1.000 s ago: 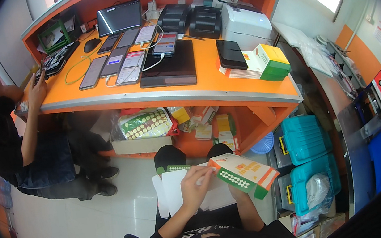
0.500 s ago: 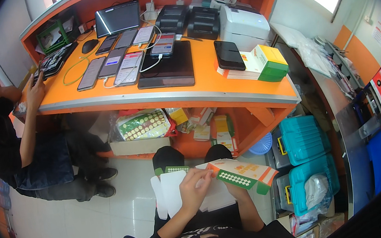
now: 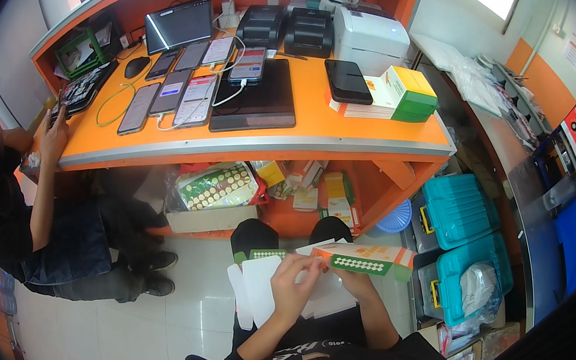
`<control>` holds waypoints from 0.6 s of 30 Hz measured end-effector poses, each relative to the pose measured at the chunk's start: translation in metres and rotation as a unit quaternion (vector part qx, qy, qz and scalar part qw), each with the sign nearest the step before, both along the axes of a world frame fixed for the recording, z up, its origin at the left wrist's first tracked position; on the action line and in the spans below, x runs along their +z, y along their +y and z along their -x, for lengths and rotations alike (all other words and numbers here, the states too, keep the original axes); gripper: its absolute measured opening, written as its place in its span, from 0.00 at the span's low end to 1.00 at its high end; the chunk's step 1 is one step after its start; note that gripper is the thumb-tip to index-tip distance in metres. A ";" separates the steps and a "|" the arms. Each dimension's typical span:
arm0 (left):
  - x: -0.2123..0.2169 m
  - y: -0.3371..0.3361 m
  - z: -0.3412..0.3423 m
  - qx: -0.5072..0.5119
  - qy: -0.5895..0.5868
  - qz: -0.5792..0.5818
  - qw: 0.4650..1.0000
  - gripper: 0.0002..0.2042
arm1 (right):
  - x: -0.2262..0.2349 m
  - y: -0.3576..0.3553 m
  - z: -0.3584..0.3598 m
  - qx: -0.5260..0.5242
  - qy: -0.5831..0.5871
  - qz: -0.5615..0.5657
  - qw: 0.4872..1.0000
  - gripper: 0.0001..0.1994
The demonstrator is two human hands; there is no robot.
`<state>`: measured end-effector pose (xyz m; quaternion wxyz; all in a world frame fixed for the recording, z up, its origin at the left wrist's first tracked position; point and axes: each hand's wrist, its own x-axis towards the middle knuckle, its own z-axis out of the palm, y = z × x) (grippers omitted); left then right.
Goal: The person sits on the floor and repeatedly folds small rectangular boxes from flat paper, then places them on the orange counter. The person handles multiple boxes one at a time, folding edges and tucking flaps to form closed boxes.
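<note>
Over my lap is an orange, white and green carton [image 3: 366, 260], its green side strip facing me and its printed face turned upward. My right hand [image 3: 358, 285] grips it from beneath, the fingers mostly hidden by the cardboard. At the carton's left end, the fingertips of my left hand [image 3: 294, 286] are pinched together on its edge. Beside my left hand, an unfolded carton blank [image 3: 262, 284] lies across my thighs with its white inside up. White cardboard [image 3: 327, 297] also shows between my two hands.
An orange desk [image 3: 340, 137] stands ahead, bearing several phones [image 3: 196, 101], a laptop [image 3: 179, 26], a label printer [image 3: 369, 39] and stacked cartons [image 3: 410, 93]. Teal toolboxes [image 3: 469, 276] are at the right. To the left a person [image 3: 13, 228] sits holding a phone. Below the desk is an open box [image 3: 213, 218].
The carton's right end has tilted slightly, so its green side faces me more and the end flap shows differently. Both hands keep nearly the same place.
</note>
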<state>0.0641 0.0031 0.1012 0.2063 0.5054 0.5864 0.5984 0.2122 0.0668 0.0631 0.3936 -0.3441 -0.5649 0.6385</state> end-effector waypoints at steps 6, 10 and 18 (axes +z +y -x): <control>-0.001 0.001 0.003 0.006 0.046 -0.022 0.999 0.05 | -0.005 -0.004 0.002 -0.044 -0.048 -0.021 0.998 0.11; -0.004 -0.001 0.000 0.006 -0.005 0.005 1.000 0.05 | -0.010 -0.009 0.007 -0.069 -0.027 0.017 0.997 0.10; -0.009 -0.001 -0.007 0.011 -0.061 0.011 0.998 0.05 | -0.009 -0.005 0.007 -0.020 0.015 0.027 0.999 0.11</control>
